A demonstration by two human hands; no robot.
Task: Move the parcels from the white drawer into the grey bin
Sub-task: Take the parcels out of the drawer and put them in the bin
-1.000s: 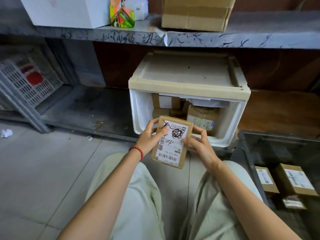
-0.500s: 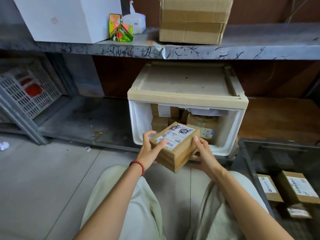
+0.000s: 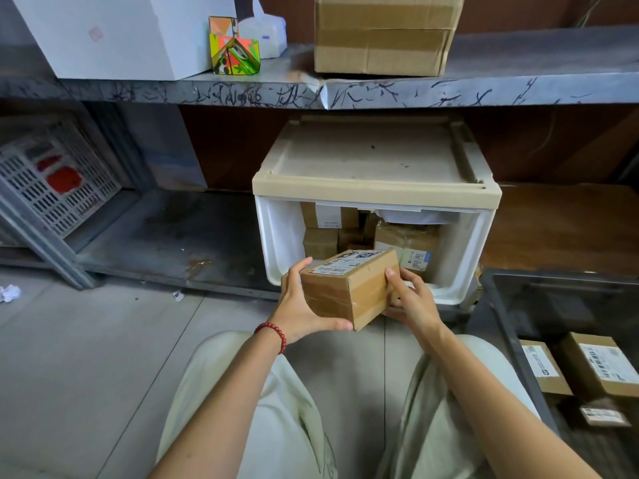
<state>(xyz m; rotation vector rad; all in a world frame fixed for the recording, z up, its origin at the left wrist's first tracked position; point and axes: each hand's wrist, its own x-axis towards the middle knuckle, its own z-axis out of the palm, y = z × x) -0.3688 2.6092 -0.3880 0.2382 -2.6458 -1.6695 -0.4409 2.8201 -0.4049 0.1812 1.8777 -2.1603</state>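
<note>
I hold a brown cardboard parcel point(image 3: 349, 288) with a scribbled white label on top, just in front of the white drawer point(image 3: 280, 236). My left hand point(image 3: 301, 305) grips its left side, thumb under the near corner. My right hand point(image 3: 409, 299) grips its right end. Several more brown parcels point(image 3: 404, 243) are stacked inside the open drawer. The grey bin point(image 3: 498, 305) stands at the lower right with three labelled parcels point(image 3: 598, 368) lying in it.
A scratched metal shelf point(image 3: 518, 88) runs above the drawer, bearing a large cardboard box point(image 3: 383, 32), a white box point(image 3: 121, 32) and a colourful small carton point(image 3: 233, 50). A white slatted crate point(image 3: 52, 188) leans at the left. My knees are below.
The parcel has tipped from label-facing-me to lying flat with the label up, and my left thumb has slid under it. The view has tilted down a little.
</note>
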